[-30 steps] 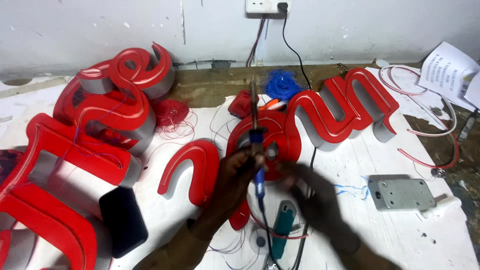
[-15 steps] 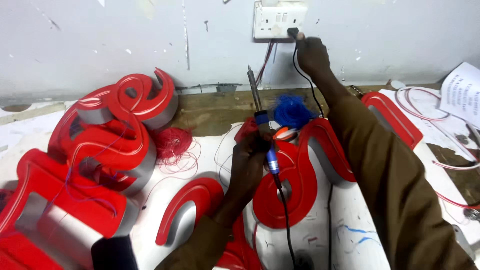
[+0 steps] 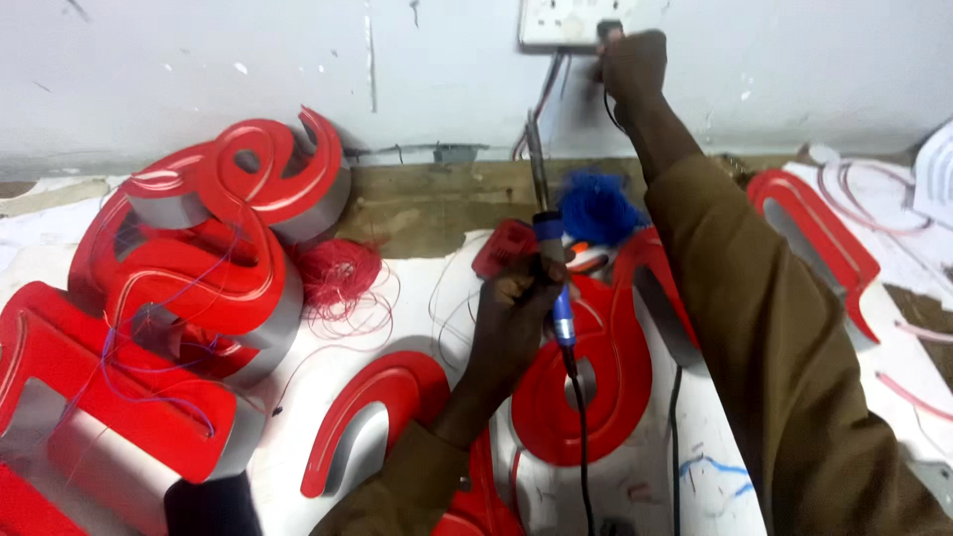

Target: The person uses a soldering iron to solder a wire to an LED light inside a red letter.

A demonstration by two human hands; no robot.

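Left hand (image 3: 516,313) has a clenched grip on one soldering iron (image 3: 551,268) — blue handle, metal tip pointing straight up toward the wall. Its black cord (image 3: 579,437) drops down from the handle over the counter (image 3: 417,298). The iron sits mid-frame, above the red round letter (image 3: 586,397) and just in front of the wooden ledge (image 3: 427,199).

Right hand (image 3: 632,65) is up at the white wall socket (image 3: 556,22), fingers closed around a black plug (image 3: 609,30) (can't tell whether the plug is fully seated). The olive sleeve (image 3: 774,337) runs diagonally across the right side of the view.

Count of what's lying around:
- Red channel letters with silver sides: a stack on the left (image 3: 199,258), at least three pieces overlapping, exact number unclear. One curved piece (image 3: 382,397) near the left forearm. One round one under the iron. One more (image 3: 819,238) behind the right sleeve, partly hidden.
- Wire bundles: one red tangle (image 3: 338,273) beside the left stack, one blue tangle (image 3: 596,206) on the ledge just right of the iron.
- One small red block (image 3: 504,248) touching the left hand's knuckle side.
- Pale looped cables (image 3: 874,199) at far right — count not readable.
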